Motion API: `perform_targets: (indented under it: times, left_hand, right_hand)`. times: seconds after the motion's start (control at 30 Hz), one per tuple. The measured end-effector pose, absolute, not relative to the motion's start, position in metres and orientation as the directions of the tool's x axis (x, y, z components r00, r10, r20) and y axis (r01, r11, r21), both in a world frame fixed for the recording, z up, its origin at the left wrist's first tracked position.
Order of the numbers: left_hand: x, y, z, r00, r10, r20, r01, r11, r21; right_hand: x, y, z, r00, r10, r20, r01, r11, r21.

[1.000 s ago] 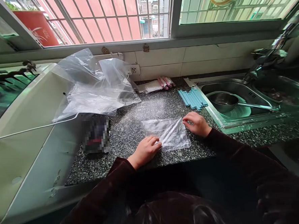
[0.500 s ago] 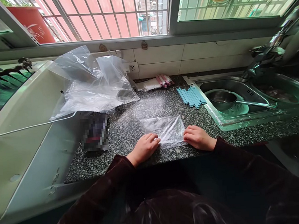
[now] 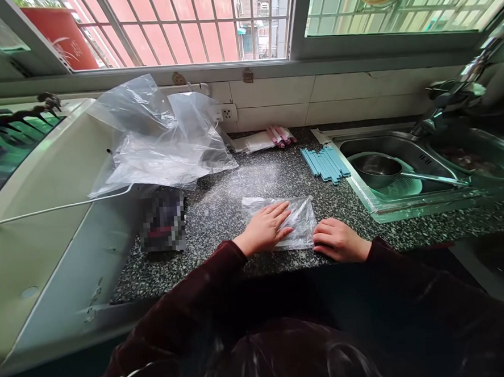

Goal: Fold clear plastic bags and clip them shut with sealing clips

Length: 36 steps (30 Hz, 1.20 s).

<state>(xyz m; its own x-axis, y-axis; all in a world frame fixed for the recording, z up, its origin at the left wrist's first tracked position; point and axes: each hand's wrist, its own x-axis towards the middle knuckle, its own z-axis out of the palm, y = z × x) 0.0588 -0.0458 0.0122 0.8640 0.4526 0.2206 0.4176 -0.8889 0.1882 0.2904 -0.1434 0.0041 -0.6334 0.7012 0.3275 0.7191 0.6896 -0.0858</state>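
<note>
A small clear plastic bag (image 3: 302, 219) lies flat and slightly wrinkled on the speckled dark countertop (image 3: 219, 213). Across its left half rests my left hand (image 3: 265, 228), palm down with the fingers stretched out. My right hand (image 3: 339, 240) is at the bag's lower right edge, its fingers curled together on the edge; the fingertips are partly hidden. Beyond the bag, to the right, is a bunch of flat blue strips (image 3: 326, 164). Against the wall lie some pale packets with pink strips (image 3: 279, 135).
Large crumpled clear plastic bags (image 3: 159, 148) fill the back left, over a thin white rod (image 3: 61, 209). A blurred dark object (image 3: 162, 222) lies left of my hands. On the right, a steel sink (image 3: 372, 206) holds a long-handled pan (image 3: 376, 169). A faucet (image 3: 427, 122) stands behind.
My left hand has moved from the bag's near left edge up and right onto its surface, and its fingers have straightened. My right hand stays at the right edge. The view has shifted slightly.
</note>
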Motion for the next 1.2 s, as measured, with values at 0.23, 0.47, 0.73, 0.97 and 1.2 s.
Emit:
perform_targets:
  times: [0.23,0.47,0.73,0.97,1.2]
  left_hand:
    - [0.051,-0.028,-0.012,0.769,0.634,0.086,0.624,-0.773,0.117]
    - [0.043,-0.028,-0.018,0.768,0.624,0.144,0.616,-0.781,0.101]
    - [0.023,-0.028,-0.021,0.707,0.692,0.148,0.689,-0.721,0.082]
    - [0.021,-0.018,-0.022,0.631,0.756,0.176,0.751,-0.652,0.108]
    - [0.019,-0.019,-0.007,0.675,0.655,0.339,0.639,-0.749,0.175]
  right_hand:
    - [0.29,-0.135,0.012,-0.634,0.694,0.34,0.699,0.703,-0.132]
    - [0.277,-0.071,0.009,-0.468,0.795,0.386,0.866,0.499,0.023]
    - [0.298,-0.058,0.001,-0.446,0.813,0.375,0.894,0.422,0.149]
    - [0.277,-0.02,0.018,-0.28,0.939,0.199,0.956,0.291,-0.029]
    - [0.266,-0.002,0.03,-0.266,0.963,-0.05,0.96,0.26,-0.101]
